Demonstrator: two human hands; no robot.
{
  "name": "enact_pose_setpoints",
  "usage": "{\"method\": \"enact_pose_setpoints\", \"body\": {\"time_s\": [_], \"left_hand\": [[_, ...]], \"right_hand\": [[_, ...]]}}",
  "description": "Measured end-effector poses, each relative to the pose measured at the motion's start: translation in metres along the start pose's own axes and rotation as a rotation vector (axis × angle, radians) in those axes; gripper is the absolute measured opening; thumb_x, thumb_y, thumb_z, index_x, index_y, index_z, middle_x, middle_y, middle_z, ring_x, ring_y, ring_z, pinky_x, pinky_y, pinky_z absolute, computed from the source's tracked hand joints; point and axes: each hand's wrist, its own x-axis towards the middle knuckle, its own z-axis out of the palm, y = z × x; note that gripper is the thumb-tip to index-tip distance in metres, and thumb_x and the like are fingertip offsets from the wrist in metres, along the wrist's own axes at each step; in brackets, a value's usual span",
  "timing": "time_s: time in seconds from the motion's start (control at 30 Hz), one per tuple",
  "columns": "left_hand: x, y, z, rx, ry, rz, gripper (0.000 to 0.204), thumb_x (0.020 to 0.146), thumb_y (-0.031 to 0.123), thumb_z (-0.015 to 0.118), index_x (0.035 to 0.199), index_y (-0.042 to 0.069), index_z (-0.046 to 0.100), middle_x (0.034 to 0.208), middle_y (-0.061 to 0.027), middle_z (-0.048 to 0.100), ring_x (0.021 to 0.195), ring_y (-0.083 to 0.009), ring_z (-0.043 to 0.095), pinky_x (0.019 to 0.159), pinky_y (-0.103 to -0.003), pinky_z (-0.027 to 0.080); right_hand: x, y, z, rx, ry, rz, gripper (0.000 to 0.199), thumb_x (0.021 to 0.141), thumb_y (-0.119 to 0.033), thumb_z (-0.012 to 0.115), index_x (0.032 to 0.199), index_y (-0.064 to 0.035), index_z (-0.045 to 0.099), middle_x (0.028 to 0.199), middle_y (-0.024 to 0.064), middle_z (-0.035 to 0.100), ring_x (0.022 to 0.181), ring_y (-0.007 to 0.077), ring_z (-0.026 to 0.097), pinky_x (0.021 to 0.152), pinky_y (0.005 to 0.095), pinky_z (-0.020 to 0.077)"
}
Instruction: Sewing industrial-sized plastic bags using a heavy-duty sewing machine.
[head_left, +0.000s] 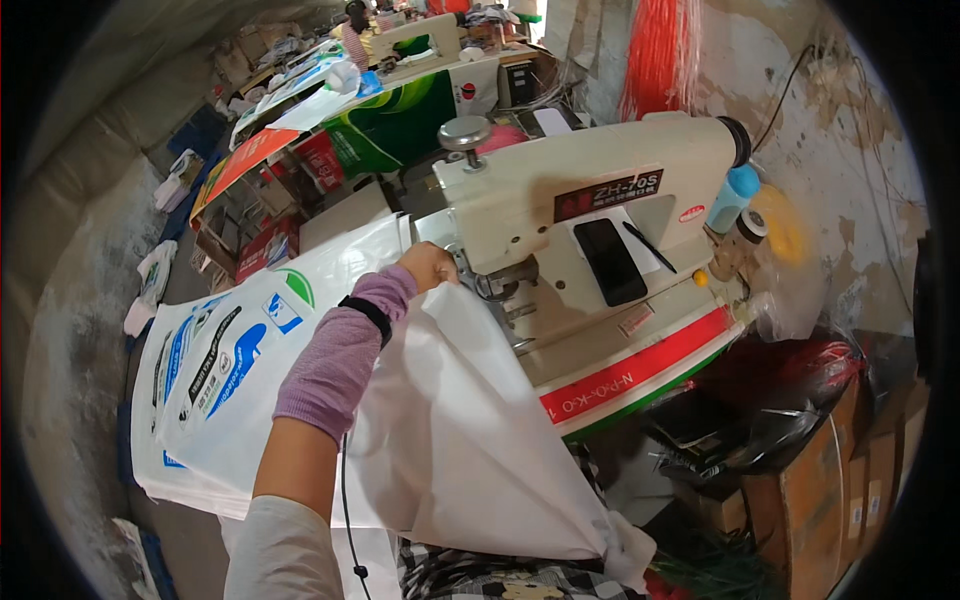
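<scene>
The left hand [428,266] is up at the front end of the cream sewing machine [590,215], right beside the needle part [500,283]. Its fingers are curled shut on the top edge of a big white sack [460,440]. The sack hangs down from that hand toward the person's lap, just in front of the machine. The right hand is not in the picture, so I cannot tell what it is doing.

The hand sits very close to the needle part. If the machine runs while the fingers are that near, they could get poked, I think. The sack is big and floppy, and only one hand shows on it. It could slide, fold over or go in crooked, and then the stitches would wander off the edge.

A black phone [610,262] lies flat on the machine's body, behind the needle part. Shaking might make it slip off. More printed white sacks [215,365] lie spread out to the left of the machine. A loose corner of one could get pulled in with the sack being held.
</scene>
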Motion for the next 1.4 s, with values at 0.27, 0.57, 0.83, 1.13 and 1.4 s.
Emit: {"method": "enact_pose_setpoints", "body": {"time_s": [0.27, 0.57, 0.83, 1.13, 1.4], "left_hand": [[-0.003, 0.02, 0.031, -0.011, 0.307, -0.089, 0.028, 0.063, -0.005, 0.06, 0.079, 0.015, 0.071, 0.082, -0.0052, 0.068, 0.075, -0.0263, 0.065, 0.07, -0.035, 0.052], [-0.018, 0.04, 0.008, 0.213, 0.108, 0.039, 0.038, 0.072, -0.001, 0.063, 0.1, 0.023, 0.072, 0.091, -0.0066, 0.07, 0.083, -0.0282, 0.066, 0.071, -0.037, 0.053], [0.005, 0.055, 0.013, 0.604, 0.166, -0.128, 0.021, 0.074, 0.012, 0.062, 0.093, 0.014, 0.072, 0.086, -0.0095, 0.063, 0.087, -0.0295, 0.06, 0.073, -0.041, 0.05], [-0.09, 0.16, 0.027, 0.403, -0.222, 0.259, 0.048, 0.068, 0.018, 0.068, 0.115, 0.019, 0.063, 0.112, -0.0036, 0.059, 0.114, -0.0226, 0.051, 0.106, -0.044, 0.034], [-0.063, 0.099, -0.052, 0.371, 0.037, 0.308, 0.024, 0.064, 0.01, 0.062, 0.087, 0.009, 0.066, 0.082, -0.0056, 0.06, 0.08, -0.0276, 0.056, 0.072, -0.04, 0.05]], "right_hand": [[0.037, 0.05, 0.014, -0.316, -0.283, -0.478, 0.034, 0.067, -0.003, 0.06, 0.096, -0.0137, 0.074, 0.061, 0.0117, 0.055, 0.054, 0.0283, 0.054, 0.055, 0.0394, 0.0423], [0.024, 0.049, -0.008, -0.148, -0.471, -0.156, 0.04, 0.069, -0.003, 0.06, 0.106, -0.0115, 0.071, 0.066, 0.0165, 0.06, 0.054, 0.0244, 0.059, 0.054, 0.0304, 0.0453], [0.036, 0.027, 0.011, -0.225, -0.563, -0.396, 0.028, 0.074, -0.013, 0.064, 0.101, -0.0143, 0.071, 0.063, 0.0096, 0.058, 0.055, 0.0285, 0.058, 0.052, 0.0349, 0.0472], [0.029, -0.012, 0.034, -0.139, -0.431, -0.383, 0.031, 0.073, -0.008, 0.06, 0.1, -0.0156, 0.072, 0.059, 0.011, 0.057, 0.053, 0.0269, 0.058, 0.051, 0.0347, 0.0472], [0.071, -0.059, 0.068, -0.07, -0.361, -0.349, 0.027, 0.079, -0.012, 0.06, 0.104, -0.0165, 0.07, 0.062, 0.0153, 0.058, 0.057, 0.0296, 0.06, 0.054, 0.0384, 0.046]]}}
